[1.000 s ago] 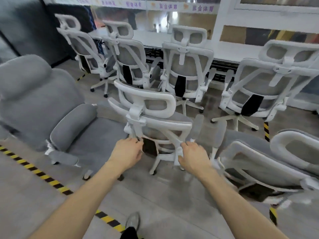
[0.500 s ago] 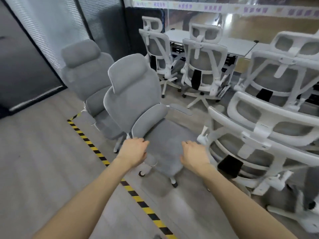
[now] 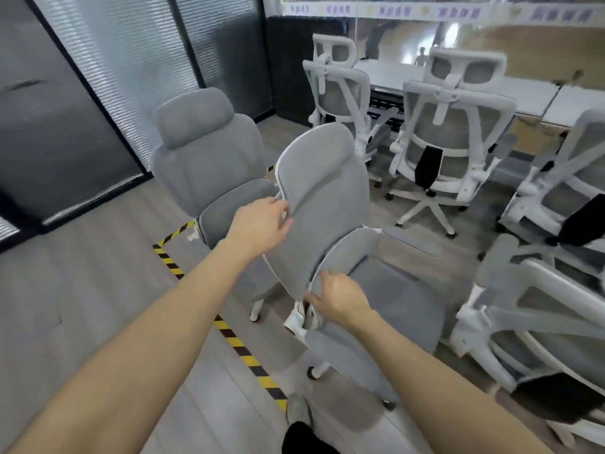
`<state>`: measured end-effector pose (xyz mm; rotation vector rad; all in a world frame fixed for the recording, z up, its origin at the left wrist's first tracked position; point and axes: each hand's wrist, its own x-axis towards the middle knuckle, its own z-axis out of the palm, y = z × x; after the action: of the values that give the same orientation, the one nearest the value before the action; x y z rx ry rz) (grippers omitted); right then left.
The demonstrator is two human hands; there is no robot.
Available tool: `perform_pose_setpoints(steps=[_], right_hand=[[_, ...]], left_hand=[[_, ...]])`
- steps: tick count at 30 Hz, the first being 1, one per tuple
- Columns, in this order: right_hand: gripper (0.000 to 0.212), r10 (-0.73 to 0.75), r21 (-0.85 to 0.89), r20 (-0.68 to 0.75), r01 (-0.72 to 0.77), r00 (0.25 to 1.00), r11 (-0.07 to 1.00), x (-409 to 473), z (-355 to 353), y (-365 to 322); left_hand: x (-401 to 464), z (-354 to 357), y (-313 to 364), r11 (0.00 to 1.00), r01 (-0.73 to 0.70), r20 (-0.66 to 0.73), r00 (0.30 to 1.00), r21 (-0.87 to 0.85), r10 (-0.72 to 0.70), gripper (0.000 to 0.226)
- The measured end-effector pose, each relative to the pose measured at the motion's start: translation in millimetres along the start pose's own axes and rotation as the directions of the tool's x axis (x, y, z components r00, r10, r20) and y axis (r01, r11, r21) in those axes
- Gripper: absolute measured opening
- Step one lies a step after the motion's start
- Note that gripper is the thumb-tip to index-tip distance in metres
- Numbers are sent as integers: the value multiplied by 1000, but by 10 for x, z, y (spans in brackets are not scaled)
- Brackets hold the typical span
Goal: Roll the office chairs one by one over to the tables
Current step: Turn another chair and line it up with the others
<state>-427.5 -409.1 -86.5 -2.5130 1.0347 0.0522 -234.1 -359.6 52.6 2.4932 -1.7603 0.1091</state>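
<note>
Grey fabric covers the padded office chair (image 3: 322,204) at centre frame, standing on its white castors just right of a yellow-and-black floor tape (image 3: 235,342), its backrest turned toward the person so it can be steered from behind. The left hand (image 3: 262,224) closes its fingers over the backrest's left edge at mid-height, arm stretched nearly straight. The right hand (image 3: 337,298) reaches lower, fingers curled onto the rim where backrest meets seat, apparently gripping it for leverage. A second grey upholstered chair (image 3: 203,149) waits just behind to the left, near the dark glass partition (image 3: 98,93). Far right, white-framed mesh chairs (image 3: 455,139) already face the long white tables (image 3: 530,93), suggesting where this one is probably headed. More mesh chairs crowd the near right.
</note>
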Motion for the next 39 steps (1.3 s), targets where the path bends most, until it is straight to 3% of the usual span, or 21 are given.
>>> perform_pose_setpoints(steps=[4,7,9,13,19,21,24,26,32,36,39], right_hand=[[90,39,122,-3,-39,999,992,950,188,-368],[120,98,174,-7,-95,995,980,1418,193,-596],[129,150,185,17,-150,989,971,1666,156,-728],[97,203,81,-1,-203,979,976,1949,173,-831],[81,348,270,47,-348,936,898,1947,238,-791],[83,423,365,47,-410,905,836,1966,251,-800],[106,492,471,45,-453,869,757,1982,235,-963],[108,552,493,13,-486,834,722,1951,223,-1116],[80,666,393,-39,-602,745,695,1746,306,-1465],[59,699,343,-100,-635,708,692,1600,461,-1692],[51,784,344,-194,-707,590,618,1700,630,-1898]], left_hand=[[886,-14,-467,988,-37,-54,998,-150,29,39],[1483,-20,-728,961,-145,6,989,-233,151,49],[1874,-29,-810,938,-219,61,968,-267,243,52],[2623,22,-799,886,-370,130,899,-281,417,55],[3375,326,-570,787,-486,252,765,-380,593,60],[3505,425,-544,744,-533,231,728,-403,646,64],[3634,502,-607,681,-657,169,668,-324,725,54],[3678,504,-651,667,-676,145,660,-315,737,50],[3463,407,-846,668,-677,195,643,-309,741,53],[3303,393,-1099,642,-716,156,626,-273,764,54],[3234,440,-1261,596,-751,93,597,-284,797,56]])
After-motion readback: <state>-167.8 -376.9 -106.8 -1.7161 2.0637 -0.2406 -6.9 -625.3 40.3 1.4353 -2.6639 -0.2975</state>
